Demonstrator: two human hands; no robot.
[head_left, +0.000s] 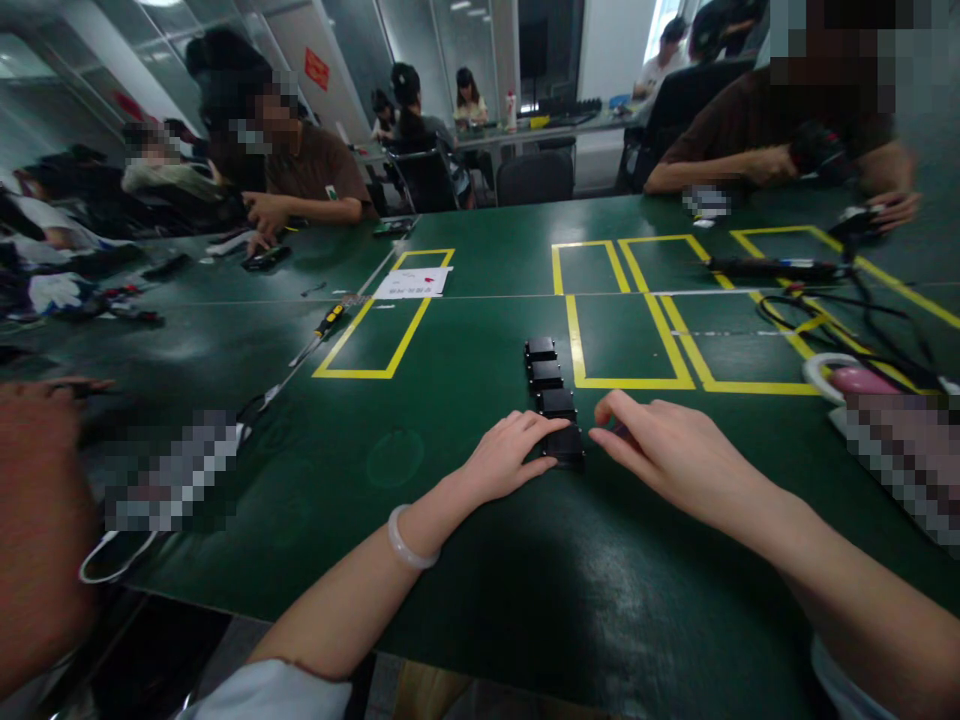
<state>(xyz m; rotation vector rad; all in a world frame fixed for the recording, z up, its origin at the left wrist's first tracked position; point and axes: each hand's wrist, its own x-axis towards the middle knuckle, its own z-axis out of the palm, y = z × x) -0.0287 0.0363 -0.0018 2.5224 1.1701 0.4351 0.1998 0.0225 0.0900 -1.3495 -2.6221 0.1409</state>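
Note:
Several small black box-shaped parts with little tabs at their corners stand in a row on the green table [480, 560], running away from me. My left hand [510, 455] has its thumb and index finger on the nearest black box [564, 445], and a pale bangle [409, 540] circles that wrist. Behind that box are a second black box [557, 402], a third [546, 373] and the farthest one [539, 347]. Just right of the row, my right hand [652, 440] has curled fingers and a bent thumb; whether something small sits between them is hard to see.
Yellow tape [634, 383] marks rectangles on the table. A screwdriver [330, 320] and a paper sheet [414, 283] lie farther left. Black cables [795, 305] and a white tape roll [823, 378] are at right. Co-workers sit across, and a person's arm [45, 520] is at left.

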